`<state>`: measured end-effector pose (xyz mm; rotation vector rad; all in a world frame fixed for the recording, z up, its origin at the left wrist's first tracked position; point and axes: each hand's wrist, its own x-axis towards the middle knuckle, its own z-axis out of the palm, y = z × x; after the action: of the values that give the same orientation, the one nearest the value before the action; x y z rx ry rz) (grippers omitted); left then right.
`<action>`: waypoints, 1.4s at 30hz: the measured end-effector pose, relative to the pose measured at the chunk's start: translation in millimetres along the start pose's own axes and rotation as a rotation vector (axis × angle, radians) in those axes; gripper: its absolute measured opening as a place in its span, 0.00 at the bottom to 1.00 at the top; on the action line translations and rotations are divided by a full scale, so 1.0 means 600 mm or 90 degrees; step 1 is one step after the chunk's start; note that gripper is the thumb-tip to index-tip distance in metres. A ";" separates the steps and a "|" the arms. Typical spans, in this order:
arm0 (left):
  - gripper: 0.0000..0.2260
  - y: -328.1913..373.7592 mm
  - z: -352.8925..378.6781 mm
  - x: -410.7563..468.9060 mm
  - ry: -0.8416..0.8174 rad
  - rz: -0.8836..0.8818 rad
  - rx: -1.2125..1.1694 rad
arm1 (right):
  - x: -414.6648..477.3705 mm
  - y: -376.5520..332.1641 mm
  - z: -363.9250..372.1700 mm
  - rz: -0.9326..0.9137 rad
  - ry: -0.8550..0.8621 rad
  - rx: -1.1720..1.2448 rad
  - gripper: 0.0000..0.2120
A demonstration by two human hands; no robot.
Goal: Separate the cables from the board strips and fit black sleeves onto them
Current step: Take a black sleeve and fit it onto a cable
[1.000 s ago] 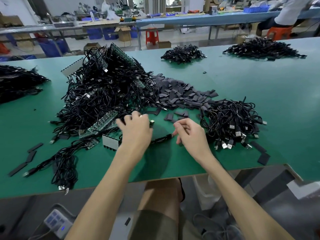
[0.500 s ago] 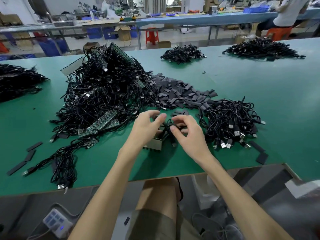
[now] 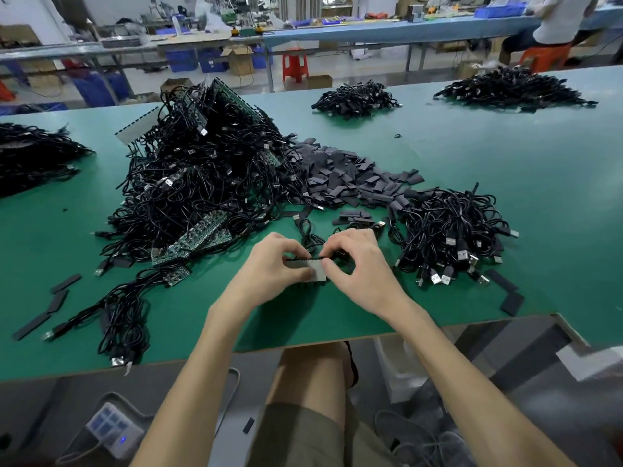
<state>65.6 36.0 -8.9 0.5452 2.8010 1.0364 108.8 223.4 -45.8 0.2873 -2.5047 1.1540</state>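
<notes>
At the frame centre, the left hand (image 3: 273, 267) and the right hand (image 3: 360, 271) both pinch a pale board strip (image 3: 318, 275). Its cable (image 3: 307, 234) trails upward. Too hard a bend could tear the wire. The black sleeves (image 3: 340, 178) lie beyond.

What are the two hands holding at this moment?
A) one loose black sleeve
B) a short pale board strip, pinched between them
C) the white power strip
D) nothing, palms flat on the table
B: the left hand and the right hand both pinch the short pale board strip between their fingertips, over the green table.
</notes>
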 end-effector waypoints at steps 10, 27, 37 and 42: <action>0.07 -0.010 0.034 -0.012 0.145 0.076 -0.048 | -0.003 -0.002 0.005 -0.071 -0.021 -0.151 0.05; 0.03 0.000 0.067 -0.019 0.251 0.024 -0.095 | -0.006 -0.009 0.012 0.012 -0.081 -0.047 0.07; 0.02 -0.021 0.069 -0.012 0.335 -0.035 -0.069 | -0.001 -0.003 0.005 0.015 0.110 0.085 0.03; 0.03 -0.026 0.066 -0.009 0.379 -0.120 -0.130 | 0.000 -0.005 0.001 0.025 0.156 0.096 0.02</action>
<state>74.8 47.3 -49.6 -0.0735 3.0738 1.6352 109.8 220.9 -44.3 0.1264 -2.2258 1.3118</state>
